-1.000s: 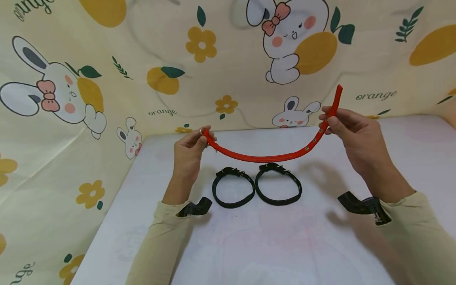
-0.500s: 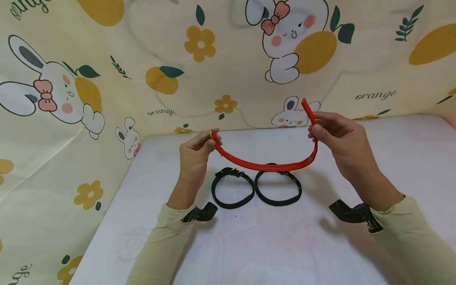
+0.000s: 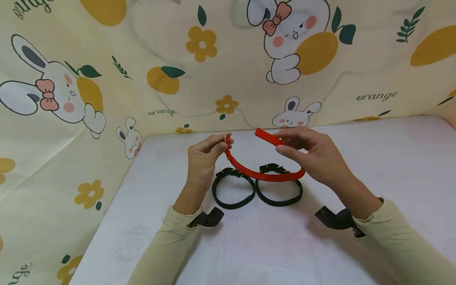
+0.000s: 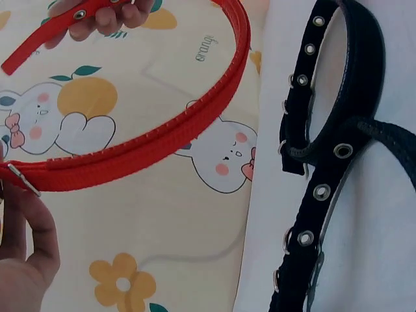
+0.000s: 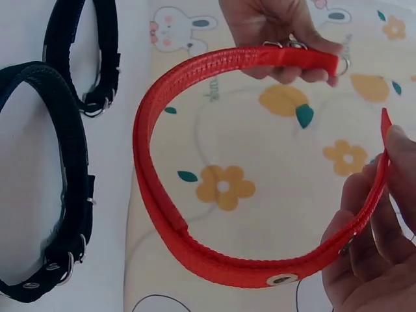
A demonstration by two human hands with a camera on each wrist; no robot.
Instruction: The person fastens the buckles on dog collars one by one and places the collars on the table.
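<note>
Head view showed the left hand (image 3: 204, 158) and right hand (image 3: 313, 156) had come closer than a second before, bending the red collar (image 3: 261, 174) into a loop above two black collars (image 3: 233, 193) mid-tabletop (image 3: 374, 158). Wrist views showed both hands' fingers (image 5: 364, 260) pinching its ends, tip nearing the buckle.

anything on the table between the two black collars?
Nothing. In the head view the left black collar and right black collar lie side by side, edges nearly touching; the red collar hangs above them.

cream long sleeves (image 3: 167, 245), black wrist mounts (image 3: 208, 218)
</note>
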